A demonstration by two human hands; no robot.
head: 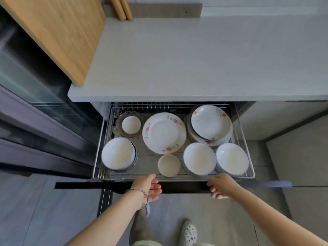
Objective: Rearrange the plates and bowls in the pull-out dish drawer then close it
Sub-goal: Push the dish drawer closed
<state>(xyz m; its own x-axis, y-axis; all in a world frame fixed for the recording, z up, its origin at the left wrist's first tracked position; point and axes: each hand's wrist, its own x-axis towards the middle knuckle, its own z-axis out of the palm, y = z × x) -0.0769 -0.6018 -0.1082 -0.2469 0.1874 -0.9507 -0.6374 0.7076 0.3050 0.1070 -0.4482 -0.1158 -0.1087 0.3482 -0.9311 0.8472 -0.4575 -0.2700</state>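
Observation:
The wire dish drawer (249, 153) is pulled out below the counter. It holds a large floral plate (164, 133) in the middle and a stack of floral plates (210, 124) at the back right. A small white bowl (131, 124) sits in a glass dish at the back left. White bowl stacks stand at the front left (118, 153) and front right (199, 158), (232, 158). A small beige bowl (169, 165) sits front centre. My left hand (150, 186) and my right hand (220, 186) both hold the dark drawer front (182, 187), thumbs behind it and fingers before it.
A grey countertop (195, 59) overhangs the back of the drawer. A wooden board (58, 31) leans at the left above a dark glass-fronted appliance (35, 103). Grey cabinet fronts flank the drawer. My feet (189, 233) stand on the tiled floor just before it.

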